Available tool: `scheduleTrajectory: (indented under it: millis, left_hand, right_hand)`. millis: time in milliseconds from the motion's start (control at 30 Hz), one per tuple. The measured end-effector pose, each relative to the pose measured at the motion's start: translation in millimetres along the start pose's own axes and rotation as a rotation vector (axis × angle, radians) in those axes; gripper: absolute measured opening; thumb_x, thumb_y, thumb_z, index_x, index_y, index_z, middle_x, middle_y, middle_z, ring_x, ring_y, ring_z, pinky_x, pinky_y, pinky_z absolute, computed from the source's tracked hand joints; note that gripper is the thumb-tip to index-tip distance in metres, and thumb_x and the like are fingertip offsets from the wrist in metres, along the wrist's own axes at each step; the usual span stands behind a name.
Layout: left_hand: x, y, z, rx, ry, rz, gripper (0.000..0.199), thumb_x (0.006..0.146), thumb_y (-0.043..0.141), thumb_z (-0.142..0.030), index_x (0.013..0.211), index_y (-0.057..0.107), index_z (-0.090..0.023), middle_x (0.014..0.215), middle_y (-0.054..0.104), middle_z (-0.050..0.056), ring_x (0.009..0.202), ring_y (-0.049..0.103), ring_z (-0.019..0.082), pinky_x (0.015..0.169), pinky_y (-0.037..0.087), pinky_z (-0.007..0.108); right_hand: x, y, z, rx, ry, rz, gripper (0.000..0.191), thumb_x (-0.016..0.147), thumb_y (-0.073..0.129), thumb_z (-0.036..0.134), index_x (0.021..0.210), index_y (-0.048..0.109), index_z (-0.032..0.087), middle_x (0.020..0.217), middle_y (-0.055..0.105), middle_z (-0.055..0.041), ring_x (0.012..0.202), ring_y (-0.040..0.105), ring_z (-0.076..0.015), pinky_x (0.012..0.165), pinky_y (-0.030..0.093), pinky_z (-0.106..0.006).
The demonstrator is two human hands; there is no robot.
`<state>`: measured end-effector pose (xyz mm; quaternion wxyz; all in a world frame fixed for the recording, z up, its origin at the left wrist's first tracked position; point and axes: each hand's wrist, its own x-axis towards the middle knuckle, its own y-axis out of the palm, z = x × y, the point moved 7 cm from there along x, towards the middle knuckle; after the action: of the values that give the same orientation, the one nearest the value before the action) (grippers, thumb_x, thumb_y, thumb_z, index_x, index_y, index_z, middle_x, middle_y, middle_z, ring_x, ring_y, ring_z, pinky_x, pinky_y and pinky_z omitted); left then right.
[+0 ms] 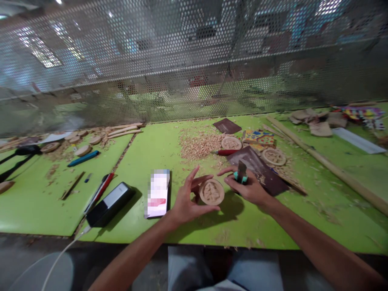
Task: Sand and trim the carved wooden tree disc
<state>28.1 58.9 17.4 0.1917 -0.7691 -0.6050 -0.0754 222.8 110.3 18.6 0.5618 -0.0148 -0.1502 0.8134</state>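
My left hand [186, 202] grips a round carved wooden disc [211, 192] by its edge, thumb below and fingers above, over the green table. Its carved relief faces up toward me. Just to the right, my right hand [250, 186] is closed around a teal tool with a dark flat part [241, 171] that sticks up between thumb and forefinger; its exact kind is hard to make out. The tool is apart from the disc. Under and behind my right hand lies dark brown sandpaper [257, 167]. A lit phone [158, 193] lies left of my left hand.
Beyond my hands are wood shavings [201, 146], a red-handled carving knife [226, 152], and carved discs [231, 142] [273, 157]. A black power bank [110, 204], a red cutter [103, 188] and a blue cutter [83, 158] lie left. A long wooden stick [327, 163] lies right; a perforated metal screen [182, 72] stands behind.
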Motion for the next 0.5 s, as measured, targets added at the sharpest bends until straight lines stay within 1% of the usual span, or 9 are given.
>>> scheduleTrajectory:
  millis: [133,333,500]
  left_hand:
    - [-1.2,0.4,0.1,0.016,-0.007,0.008,0.126,0.065,0.098,-0.029,0.162,0.018,-0.036,0.146,0.062,0.018,0.122,0.07,0.035,0.092,0.063,0.047]
    - [-1.0,1.0,0.2,0.037,-0.01,0.011,0.127,0.066,0.098,-0.031,0.162,0.016,-0.037,0.144,0.063,0.018,0.117,0.072,0.033,0.089,0.063,0.045]
    - [-1.5,2.7,-0.5,0.031,0.004,0.034,0.123,0.069,0.096,-0.031,0.162,0.016,-0.038,0.145,0.062,0.018,0.113,0.073,0.031,0.086,0.064,0.043]
  right_hand:
    - [0.6,0.4,1.5,0.004,0.006,-0.002,0.035,0.091,0.069,0.051,0.103,0.073,0.018,0.056,0.049,0.0044,0.051,0.04,-0.0122,0.049,0.03,-0.028]
    - [1.6,-0.2,2.7,-0.017,0.003,-0.011,0.035,0.092,0.067,0.053,0.098,0.075,0.019,0.056,0.05,0.0038,0.052,0.043,-0.0129,0.051,0.033,-0.029]
    - [2.1,-1.1,5.6,-0.042,-0.005,-0.009,0.038,0.09,0.067,0.058,0.082,0.072,0.021,0.061,0.057,-0.0003,0.058,0.051,-0.0161,0.056,0.041,-0.031]
